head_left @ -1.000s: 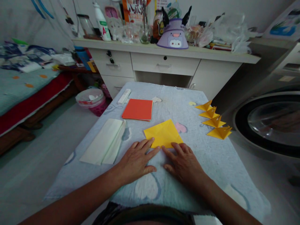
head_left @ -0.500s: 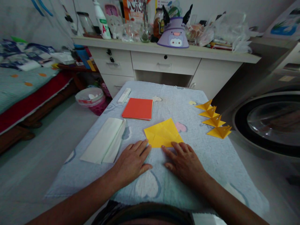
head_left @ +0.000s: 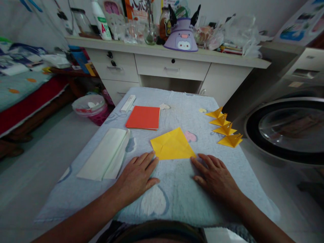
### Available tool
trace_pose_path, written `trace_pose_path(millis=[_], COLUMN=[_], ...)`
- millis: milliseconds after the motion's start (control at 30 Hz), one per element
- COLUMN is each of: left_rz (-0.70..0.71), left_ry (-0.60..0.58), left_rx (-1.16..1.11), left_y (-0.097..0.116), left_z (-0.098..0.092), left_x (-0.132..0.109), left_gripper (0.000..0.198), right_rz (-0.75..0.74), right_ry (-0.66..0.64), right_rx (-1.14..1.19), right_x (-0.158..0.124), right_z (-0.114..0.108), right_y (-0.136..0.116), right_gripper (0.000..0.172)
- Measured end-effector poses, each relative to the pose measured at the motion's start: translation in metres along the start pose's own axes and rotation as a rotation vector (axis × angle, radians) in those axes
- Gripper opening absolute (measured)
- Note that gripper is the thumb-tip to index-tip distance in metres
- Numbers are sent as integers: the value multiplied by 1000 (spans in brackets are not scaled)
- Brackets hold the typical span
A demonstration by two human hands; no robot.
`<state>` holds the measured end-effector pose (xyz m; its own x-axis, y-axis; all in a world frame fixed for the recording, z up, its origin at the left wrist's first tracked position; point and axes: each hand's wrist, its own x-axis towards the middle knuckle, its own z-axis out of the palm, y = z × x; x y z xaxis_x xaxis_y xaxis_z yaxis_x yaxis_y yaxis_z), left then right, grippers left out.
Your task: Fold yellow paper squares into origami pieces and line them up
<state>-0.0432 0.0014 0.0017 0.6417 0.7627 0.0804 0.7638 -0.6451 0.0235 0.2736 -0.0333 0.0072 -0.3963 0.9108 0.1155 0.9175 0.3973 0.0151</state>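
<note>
A folded sheet of yellow paper [head_left: 173,145] lies flat on the cloth-covered table, its near edge running between my hands. My left hand [head_left: 138,175] rests palm down with fingers stretched out, the fingertips touching the paper's lower left corner. Flat and spread, my right hand [head_left: 215,175] has its index fingertip at the lower right corner. Neither hand grips anything. Several folded yellow paper cranes [head_left: 230,140] stand in a row at the table's right edge. Beyond my left hand is a stack of red paper [head_left: 143,117].
A folded white paper or tissue [head_left: 106,155] lies left on the tablecloth [head_left: 174,192], with a small white box [head_left: 128,103] behind it. A cabinet [head_left: 116,64] stands at the back, a bin [head_left: 91,106] on the left floor, a washing machine [head_left: 283,130] on the right.
My right hand has slid right along the paper's near edge to its right corner. My left hand stays at the left corner. The whole view has shifted slightly.
</note>
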Motion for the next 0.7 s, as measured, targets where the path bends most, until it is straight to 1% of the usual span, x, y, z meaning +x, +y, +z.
trace_pose_path(millis=[133, 267, 333, 400, 467, 533, 567, 633, 700], left_rz=[-3, -8, -16, -45, -113, -182, -208, -233, -242], left_ry=[11, 18, 34, 62, 100, 174, 214, 259, 247], left_rx=[-16, -65, -132, -234, -347, -402, -422, -485, -562], left_y=[-2, -4, -4, -4, -4, -6, -8, -13, -19], left_z=[2, 4, 2, -4, -12, -18, -20, -20, -15], left_x=[-1, -3, -2, 3, 13, 27, 36, 54, 70], left_gripper=[52, 52, 46, 34, 20, 15, 16, 24, 27], right_rz=[54, 121, 152, 167, 151, 113, 91, 53, 18], right_ry=[-17, -30, -16, 25, 84, 116, 119, 105, 72], right_rx=[-19, -18, 7, 61, 146, 243, 279, 314, 323], right_x=[-5, -9, -8, -2, 10, 26, 35, 53, 68], right_z=[2, 2, -1, -7, -15, -21, -22, -21, -15], right_y=[8, 21, 26, 26, 19, 5, -4, -21, -34], right_gripper=[49, 44, 37, 29, 26, 25, 26, 36, 45])
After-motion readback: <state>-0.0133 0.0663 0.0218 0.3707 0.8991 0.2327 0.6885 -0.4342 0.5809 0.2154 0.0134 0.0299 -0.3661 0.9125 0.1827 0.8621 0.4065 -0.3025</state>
